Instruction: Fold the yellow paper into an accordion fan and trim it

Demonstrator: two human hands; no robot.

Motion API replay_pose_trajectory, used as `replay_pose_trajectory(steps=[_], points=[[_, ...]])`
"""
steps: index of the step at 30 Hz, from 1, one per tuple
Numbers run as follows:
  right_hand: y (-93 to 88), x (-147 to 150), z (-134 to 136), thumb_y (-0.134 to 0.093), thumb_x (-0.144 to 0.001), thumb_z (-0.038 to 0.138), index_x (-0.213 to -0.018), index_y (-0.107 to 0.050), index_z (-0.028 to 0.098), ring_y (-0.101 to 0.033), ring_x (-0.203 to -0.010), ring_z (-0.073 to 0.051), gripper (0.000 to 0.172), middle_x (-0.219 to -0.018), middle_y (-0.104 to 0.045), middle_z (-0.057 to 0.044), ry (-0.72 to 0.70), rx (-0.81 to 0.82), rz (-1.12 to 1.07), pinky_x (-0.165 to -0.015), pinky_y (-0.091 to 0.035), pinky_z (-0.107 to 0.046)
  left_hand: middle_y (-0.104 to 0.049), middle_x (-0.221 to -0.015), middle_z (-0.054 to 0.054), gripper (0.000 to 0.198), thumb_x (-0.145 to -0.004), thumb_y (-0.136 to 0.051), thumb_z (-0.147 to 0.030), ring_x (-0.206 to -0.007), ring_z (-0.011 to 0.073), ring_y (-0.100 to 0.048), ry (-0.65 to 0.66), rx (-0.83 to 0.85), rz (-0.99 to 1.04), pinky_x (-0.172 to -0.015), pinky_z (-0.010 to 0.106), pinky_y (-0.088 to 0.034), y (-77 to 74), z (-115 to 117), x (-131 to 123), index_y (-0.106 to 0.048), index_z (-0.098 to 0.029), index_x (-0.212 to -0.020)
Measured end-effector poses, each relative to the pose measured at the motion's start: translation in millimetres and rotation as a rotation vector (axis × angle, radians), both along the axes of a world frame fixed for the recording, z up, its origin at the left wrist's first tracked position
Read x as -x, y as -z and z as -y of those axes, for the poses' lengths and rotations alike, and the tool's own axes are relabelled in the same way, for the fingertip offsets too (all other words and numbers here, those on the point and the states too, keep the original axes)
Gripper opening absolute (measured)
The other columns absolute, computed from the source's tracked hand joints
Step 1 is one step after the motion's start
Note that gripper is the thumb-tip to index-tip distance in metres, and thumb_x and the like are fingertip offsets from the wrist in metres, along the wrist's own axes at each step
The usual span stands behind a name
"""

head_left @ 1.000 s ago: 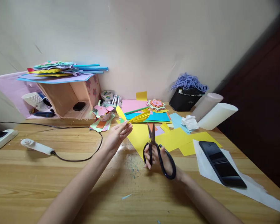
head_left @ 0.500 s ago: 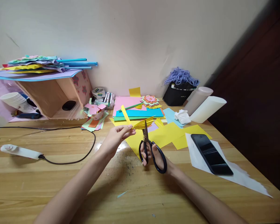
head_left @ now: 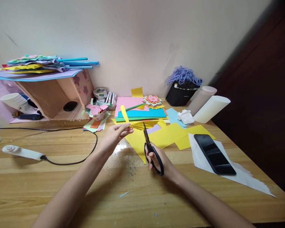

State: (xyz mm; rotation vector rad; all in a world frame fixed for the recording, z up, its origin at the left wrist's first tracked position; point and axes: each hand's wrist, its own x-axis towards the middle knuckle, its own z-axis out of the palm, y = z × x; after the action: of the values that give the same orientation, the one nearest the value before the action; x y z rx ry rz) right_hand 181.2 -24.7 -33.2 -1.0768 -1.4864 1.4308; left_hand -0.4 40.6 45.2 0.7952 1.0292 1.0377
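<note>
Between the thumb and fingers of my left hand [head_left: 115,136] is one end of a pleated yellow paper [head_left: 137,126], its folds fanning out to the right. A yellow strip [head_left: 124,113] of it sticks up above the fingertips. My right hand [head_left: 160,160] grips a pair of black-handled scissors [head_left: 146,136] through the loops. The blades point up, nearly closed, with their tips at the pleated paper. Below and behind lie flat yellow sheets [head_left: 167,136] on the wooden table.
A layered paper flower [head_left: 153,100] and a green stick [head_left: 135,107] lie on coloured sheets [head_left: 142,113] at the back. A phone [head_left: 215,155] rests on white paper at right. A black cable [head_left: 68,165] crosses the left side. A black pouch [head_left: 182,95] holds purple yarn.
The scissors have closed from an open spread, and my right hand has turned slightly. My left hand has shifted a little left with the pleated paper.
</note>
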Motion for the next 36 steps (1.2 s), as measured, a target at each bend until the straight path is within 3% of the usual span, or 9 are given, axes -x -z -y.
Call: replay_pose_trajectory(steps=[5,11,18,24,30,36], points=[[4.9,-2,-1,-0.052,-0.073,0.068,-0.080,-0.041,0.021,-0.038,-0.046,-0.006,0.048,-0.066,-0.040,0.005,-0.011,0.064,0.029,-0.038,-0.040,-0.018,-0.068,-0.070,0.006,0.022,-0.063,-0.076,-0.028,-0.067,0.0100,-0.062,0.012,-0.015,-0.050,-0.079,0.023,-0.048,-5.6,-5,10,-0.067,-0.009,-0.069],[-0.1,1,3,-0.044,-0.061,0.084,-0.084,-0.041,0.020,-0.039,-0.049,-0.006,0.068,-0.068,-0.039,0.005,-0.121,0.094,-0.087,-0.045,-0.041,-0.021,-0.068,-0.078,0.007,0.021,-0.068,-0.073,-0.029,-0.070,0.0095,-0.062,0.142,-0.037,-0.126,-0.079,0.022,-0.047,-7.4,-9,19,-0.068,-0.009,-0.072],[-5.2,5,6,-0.037,-0.058,0.088,-0.085,-0.039,0.020,-0.043,-0.051,-0.008,0.073,-0.067,-0.039,0.005,-0.121,0.096,-0.113,-0.050,-0.040,-0.024,-0.069,-0.083,0.008,0.018,-0.071,-0.071,-0.026,-0.074,0.0102,-0.063,0.190,-0.031,-0.117,-0.083,0.023,-0.048,-7.3,-7,19,-0.070,-0.009,-0.079],[-16.6,0,6,-0.027,-0.067,0.085,-0.089,-0.045,0.018,-0.046,-0.061,-0.012,0.073,-0.067,-0.045,0.001,-0.254,0.041,-0.144,-0.060,-0.041,-0.028,-0.069,-0.076,0.008,0.014,-0.069,-0.072,-0.022,-0.070,0.0103,-0.063,0.209,0.058,-0.133,-0.083,0.024,-0.049,-8.5,-7,19,-0.069,-0.009,-0.071],[-11.8,1,5,-0.031,-0.065,0.086,-0.089,-0.046,0.018,-0.048,-0.061,-0.012,0.074,-0.068,-0.046,0.001,-0.165,0.060,-0.151,-0.062,-0.041,-0.029,-0.069,-0.074,0.009,0.013,-0.069,-0.073,-0.021,-0.068,0.0106,-0.064,0.262,0.105,-0.125,-0.081,0.023,-0.050,-6.3,-5,15,-0.070,-0.008,-0.070],[-11.2,2,2,-0.037,-0.057,0.089,-0.077,-0.040,0.021,-0.037,-0.046,-0.008,0.071,-0.057,-0.038,0.006,-0.089,0.086,-0.099,-0.045,-0.034,-0.023,-0.070,-0.074,0.009,0.014,-0.068,-0.073,-0.021,-0.068,0.0108,-0.064,0.218,0.091,-0.122,-0.082,0.023,-0.050,-3.2,-6,13,-0.070,-0.008,-0.072]])
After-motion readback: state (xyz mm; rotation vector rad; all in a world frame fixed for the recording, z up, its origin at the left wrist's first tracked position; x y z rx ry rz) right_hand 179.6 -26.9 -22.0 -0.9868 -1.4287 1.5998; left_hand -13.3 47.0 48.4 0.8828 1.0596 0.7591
